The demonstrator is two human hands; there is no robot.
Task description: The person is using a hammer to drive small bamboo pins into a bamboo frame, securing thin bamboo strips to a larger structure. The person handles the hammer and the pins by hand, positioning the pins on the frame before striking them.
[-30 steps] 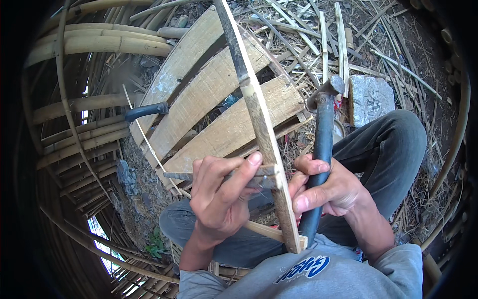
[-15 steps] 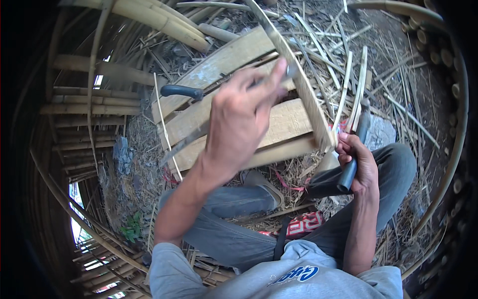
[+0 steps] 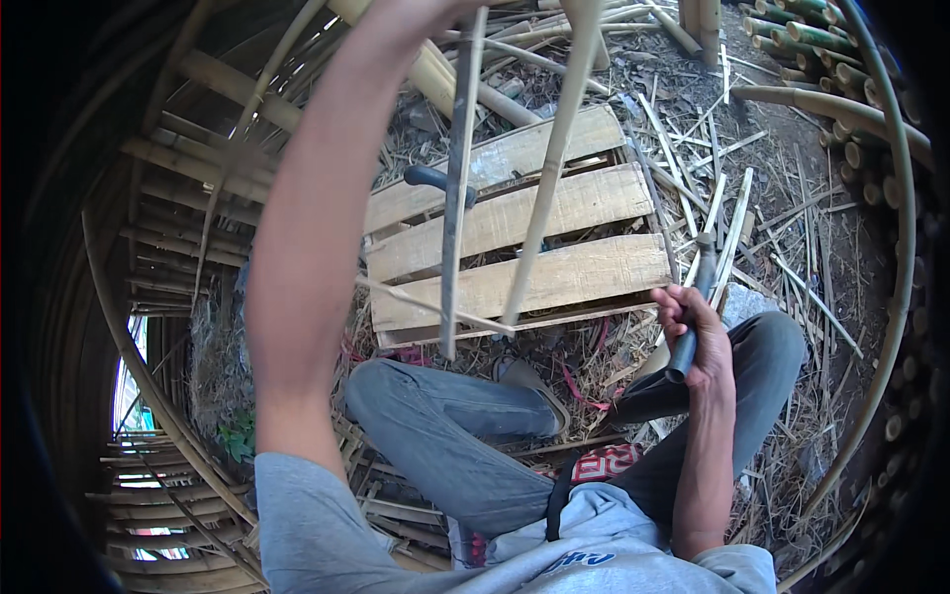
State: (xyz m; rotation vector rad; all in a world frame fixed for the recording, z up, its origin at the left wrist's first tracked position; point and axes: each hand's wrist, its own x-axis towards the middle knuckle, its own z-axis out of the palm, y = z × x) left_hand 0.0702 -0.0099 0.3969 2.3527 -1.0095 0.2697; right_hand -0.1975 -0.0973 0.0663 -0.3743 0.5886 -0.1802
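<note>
My left hand (image 3: pixel 435 12) is raised at the top edge, its fingers mostly cut off. From it hang a long grey strip (image 3: pixel 457 198) and a pale wooden strip (image 3: pixel 547 178), with a thin stick (image 3: pixel 435 305) meeting their lower ends; how they join is unclear. Behind them sits a slatted wooden crate (image 3: pixel 584 259). On the crate lies a tool with a curved dark handle (image 3: pixel 427 178). My right hand (image 3: pixel 701 327) is closed round the dark grip of what looks like a hammer (image 3: pixel 705 265), near the crate's right front corner, its index finger pointing toward the crate.
Split bamboo strips (image 3: pixel 732 223) and shavings litter the ground to the right. Cut bamboo poles (image 3: pixel 811 40) are stacked at the far right. A bamboo slat structure (image 3: pixel 198 168) rises on the left. My bent legs (image 3: pixel 445 406) lie in front of the crate.
My left hand has gone up and away, swinging the strips off the crate to hang upright. The pale strip has left my right fingertips. My right hand keeps the hammer.
</note>
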